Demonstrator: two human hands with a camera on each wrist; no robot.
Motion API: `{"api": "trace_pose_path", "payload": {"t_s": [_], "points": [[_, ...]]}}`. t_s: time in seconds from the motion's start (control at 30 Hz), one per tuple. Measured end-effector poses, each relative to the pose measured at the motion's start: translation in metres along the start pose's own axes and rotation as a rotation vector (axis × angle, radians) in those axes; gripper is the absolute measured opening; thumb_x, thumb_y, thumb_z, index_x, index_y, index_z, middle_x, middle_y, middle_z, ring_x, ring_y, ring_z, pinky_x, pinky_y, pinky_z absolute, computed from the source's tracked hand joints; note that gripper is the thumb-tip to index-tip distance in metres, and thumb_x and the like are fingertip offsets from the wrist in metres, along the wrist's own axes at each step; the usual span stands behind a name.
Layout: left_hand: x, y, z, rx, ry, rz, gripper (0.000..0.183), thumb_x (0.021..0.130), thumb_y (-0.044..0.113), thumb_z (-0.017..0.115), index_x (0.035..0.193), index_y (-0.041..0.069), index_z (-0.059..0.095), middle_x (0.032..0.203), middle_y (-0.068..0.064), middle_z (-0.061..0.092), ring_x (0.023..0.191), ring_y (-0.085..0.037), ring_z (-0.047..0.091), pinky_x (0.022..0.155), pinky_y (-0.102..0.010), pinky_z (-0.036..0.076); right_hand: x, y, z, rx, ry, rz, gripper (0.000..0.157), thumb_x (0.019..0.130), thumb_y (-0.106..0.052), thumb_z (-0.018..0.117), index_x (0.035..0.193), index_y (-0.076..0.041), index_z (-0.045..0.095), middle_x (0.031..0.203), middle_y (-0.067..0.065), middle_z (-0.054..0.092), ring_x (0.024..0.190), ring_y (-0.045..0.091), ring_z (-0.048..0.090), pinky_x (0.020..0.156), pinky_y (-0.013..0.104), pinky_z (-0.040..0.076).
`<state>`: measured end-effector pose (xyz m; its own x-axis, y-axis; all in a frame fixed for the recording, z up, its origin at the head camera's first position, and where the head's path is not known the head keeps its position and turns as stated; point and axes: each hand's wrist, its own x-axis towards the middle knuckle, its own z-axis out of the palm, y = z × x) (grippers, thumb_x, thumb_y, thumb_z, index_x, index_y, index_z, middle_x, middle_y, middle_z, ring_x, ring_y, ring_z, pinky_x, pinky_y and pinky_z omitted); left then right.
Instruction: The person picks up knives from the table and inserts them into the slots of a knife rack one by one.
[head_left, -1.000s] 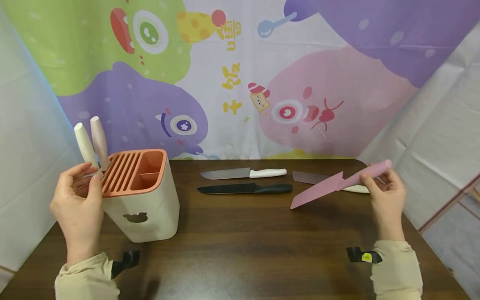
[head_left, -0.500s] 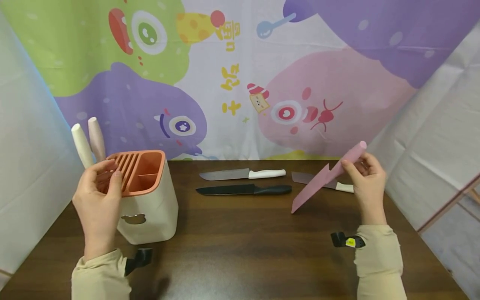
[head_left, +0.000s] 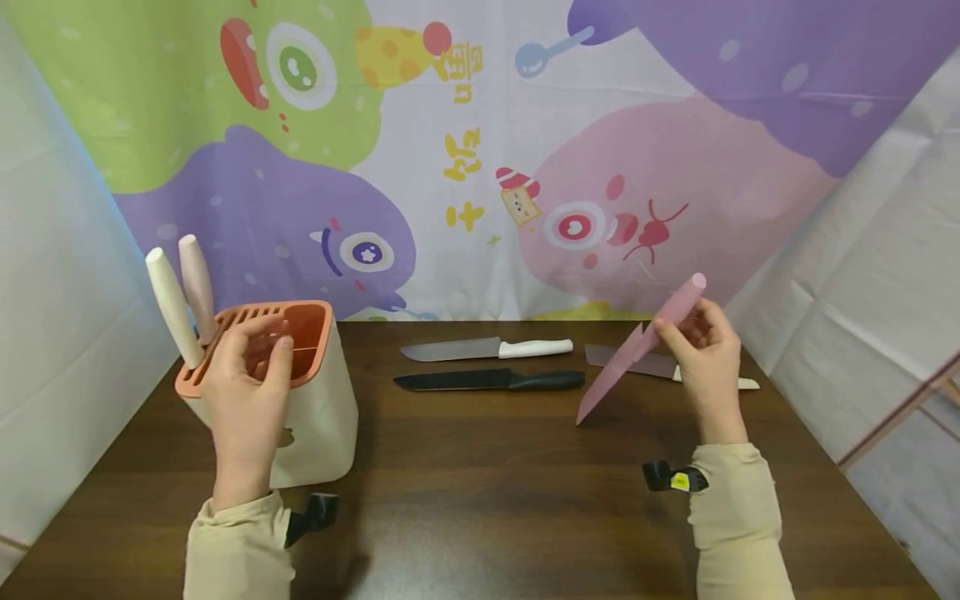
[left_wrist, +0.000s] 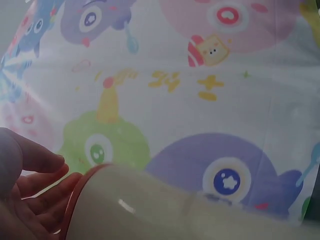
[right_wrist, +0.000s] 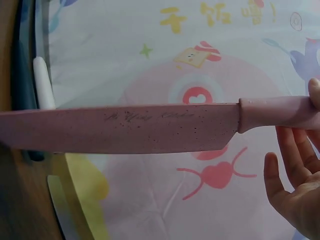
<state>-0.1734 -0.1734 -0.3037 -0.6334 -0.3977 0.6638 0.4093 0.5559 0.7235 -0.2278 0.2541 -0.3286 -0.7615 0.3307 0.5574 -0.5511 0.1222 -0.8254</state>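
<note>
Left hand (head_left: 250, 375) shifted right, near top of cream, boxy, orange-topped plastic holder (head_left: 326, 425), left of frame; fingers loosely curved round nothing; right hand (head_left: 709, 362) moved left, pinching long all-pink knife (head_left: 628, 354), now steeper, blade down, right of frame centre; work apparently midway, knife aloft outside holder.

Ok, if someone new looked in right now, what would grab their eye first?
Most likely the pink knife, held by its handle in the right hand, blade slanting down toward the table. Next, at far left, two pale handles rising from the orange-topped cream block. Behind everything, the backdrop shows big cartoon creatures.
</note>
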Motion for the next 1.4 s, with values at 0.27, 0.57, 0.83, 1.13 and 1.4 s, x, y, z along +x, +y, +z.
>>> {"api": "trace_pose_path", "payload": {"t_s": [0.27,0.57,0.83,1.13,1.4], "points": [[-0.003,0.005,0.012,-0.017,-0.027,0.036,0.02,0.085,0.003,0.059,0.104,0.001,0.064,0.095,-0.009,0.064,0.075,0.005,0.053,0.065,-0.01,0.041,-0.003,0.003,0.012,-0.05,-0.039,-0.053,0.036,0.078,0.007,0.064,0.113,0.008,0.057,0.085,-0.006,0.062,0.071,0.003,0.06,0.059,0.011,0.047],[-0.007,0.01,0.023,-0.045,-0.083,0.066,0.02,0.086,0.007,0.059,0.106,0.005,0.064,0.092,-0.008,0.064,0.072,0.001,0.052,0.06,-0.012,0.04,-0.001,-0.004,0.036,-0.086,-0.122,-0.108,0.029,0.077,0.008,0.064,0.106,0.01,0.057,0.08,-0.011,0.061,0.068,0.001,0.058,0.059,0.013,0.044],[-0.013,0.015,0.028,-0.097,-0.145,0.07,0.019,0.086,0.005,0.06,0.104,0.004,0.065,0.099,-0.008,0.064,0.081,0.001,0.054,0.07,-0.013,0.043,-0.007,-0.013,0.05,-0.076,-0.173,-0.099,0.031,0.079,0.004,0.065,0.109,0.006,0.059,0.08,-0.011,0.061,0.071,0.003,0.056,0.063,0.014,0.045],[-0.019,0.019,0.034,-0.104,-0.22,0.114,0.017,0.086,0.004,0.06,0.102,0.004,0.064,0.097,-0.007,0.064,0.085,-0.006,0.057,0.079,-0.017,0.044,-0.02,-0.022,0.059,-0.064,-0.207,-0.111,0.03,0.079,0.0,0.066,0.108,0.007,0.059,0.079,-0.01,0.061,0.075,0.005,0.057,0.071,0.016,0.046],[-0.018,0.019,0.035,-0.079,-0.287,0.115,0.017,0.086,0.007,0.06,0.103,0.008,0.065,0.095,-0.004,0.066,0.086,-0.012,0.059,0.079,-0.017,0.043,-0.029,-0.029,0.062,-0.051,-0.216,-0.141,0.03,0.08,0.0,0.065,0.109,0.008,0.06,0.085,-0.01,0.061,0.079,0.005,0.056,0.069,0.015,0.046]]}}
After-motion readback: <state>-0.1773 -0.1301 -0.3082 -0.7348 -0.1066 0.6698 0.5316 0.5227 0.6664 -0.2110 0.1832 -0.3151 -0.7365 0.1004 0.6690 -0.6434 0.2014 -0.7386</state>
